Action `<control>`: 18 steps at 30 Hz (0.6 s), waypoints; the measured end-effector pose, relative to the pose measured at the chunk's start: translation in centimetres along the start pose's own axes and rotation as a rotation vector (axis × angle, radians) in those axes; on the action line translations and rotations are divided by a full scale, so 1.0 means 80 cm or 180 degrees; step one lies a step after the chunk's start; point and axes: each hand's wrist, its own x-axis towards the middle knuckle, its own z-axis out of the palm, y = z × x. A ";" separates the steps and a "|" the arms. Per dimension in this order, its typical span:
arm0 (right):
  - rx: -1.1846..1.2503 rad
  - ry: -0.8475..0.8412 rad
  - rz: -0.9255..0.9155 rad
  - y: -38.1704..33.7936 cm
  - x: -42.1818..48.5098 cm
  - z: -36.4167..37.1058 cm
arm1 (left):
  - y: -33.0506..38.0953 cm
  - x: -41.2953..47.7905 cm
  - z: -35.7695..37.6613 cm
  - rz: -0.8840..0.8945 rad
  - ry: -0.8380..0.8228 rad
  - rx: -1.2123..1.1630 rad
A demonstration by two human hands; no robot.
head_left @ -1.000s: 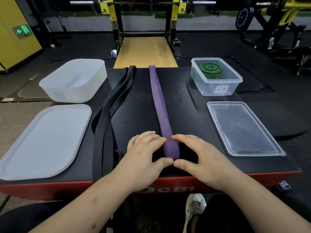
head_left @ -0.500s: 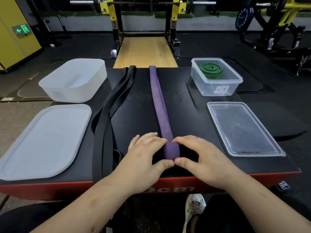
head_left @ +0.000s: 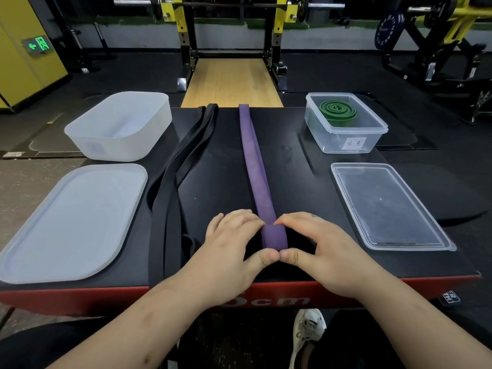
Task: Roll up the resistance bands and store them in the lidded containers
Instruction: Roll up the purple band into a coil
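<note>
Just behind the thumbs runs the red front edge (head_left: 80, 296) of the worktop (head_left: 306, 177). The work sits close to that edge, so there is little room to draw anything back. The left hand (head_left: 234, 251) and right hand (head_left: 327, 251) both pinch the near end of the purple band (head_left: 255, 169). Their fingers (head_left: 254, 222) curl over its top from each side, and the thumbs meet tip to tip against its near face.

A second ago that end lay flat and single between the thumbs. Now it is doubled over into a short thick fold, and the hands have hardly shifted. I take this as the first turn of the roll, with nearly the whole band left to wind.

Beyond the fingers the band runs straight to the far edge with nothing across it, so the roll can travel forward freely. Just left of the fingers the black band (head_left: 170, 209) lies loose, and its near loop by the left wrist could snag.

Further left is the left lid (head_left: 72, 222), and to the right, apart from the fingers, the right lid (head_left: 386, 206). Beyond these stand the left tub (head_left: 119, 126) and the right tub (head_left: 343, 139), which holds the coiled green band (head_left: 337, 110). Both tubs are well apart from the fingers.
</note>
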 end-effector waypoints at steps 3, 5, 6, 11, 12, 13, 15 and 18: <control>0.0030 -0.0014 -0.0036 -0.001 -0.002 0.001 | 0.001 -0.006 -0.003 0.0011 -0.0107 -0.0134; 0.0038 -0.0051 -0.0038 0.000 0.000 0.002 | 0.002 -0.007 -0.001 0.0014 -0.0131 -0.0008; 0.0038 -0.0066 -0.0021 0.000 0.001 0.002 | 0.002 -0.005 0.001 0.0002 -0.0089 0.0035; -0.0004 -0.0060 0.0094 0.003 0.002 0.000 | 0.003 0.004 -0.002 -0.0111 0.0032 -0.0083; -0.0041 -0.0086 0.0109 0.003 0.001 0.000 | 0.002 0.004 -0.003 -0.0143 -0.0001 -0.0115; -0.0073 -0.0114 0.0122 0.002 0.000 0.001 | 0.002 0.003 -0.004 -0.0148 -0.0044 -0.0142; -0.0081 -0.0116 0.0139 0.002 -0.003 0.002 | 0.002 0.002 -0.004 -0.0119 -0.0106 -0.0188; -0.0073 -0.0010 0.0123 -0.002 -0.004 0.000 | 0.002 0.003 -0.003 -0.0090 -0.0131 -0.0063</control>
